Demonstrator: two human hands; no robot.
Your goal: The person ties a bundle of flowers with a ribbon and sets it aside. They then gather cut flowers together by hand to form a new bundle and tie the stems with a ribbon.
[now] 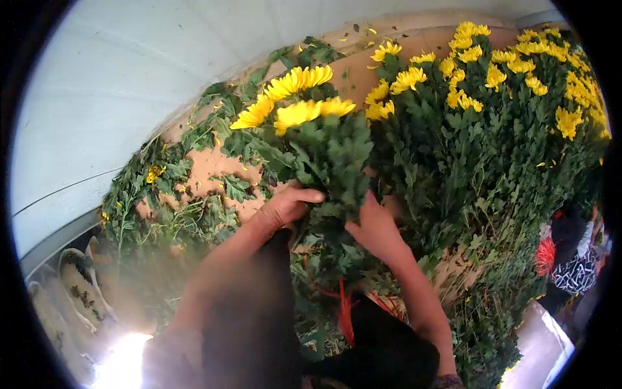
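A bunch of yellow chrysanthemums (330, 155) stands upright in front of me, its flower heads level with each other above dark green leaves. My left hand (285, 209) grips the bunch from the left, thumb across the front and fingers hidden behind the leaves. From the right, my right hand (379, 227) closes around the same stems; its thumb points left and its fingertips are partly hidden. Below the hands, red string (345, 311) hangs by the lower stems and across my dark-clothed legs.
Many more yellow chrysanthemums (466, 129) lie packed together on the right. Loose leaves and stem scraps (175, 207) litter the ground on the left, beside a pale wall (97, 97). At the right edge are a bundle of red string (545, 254) and a black-and-white heap of ties (575, 272).
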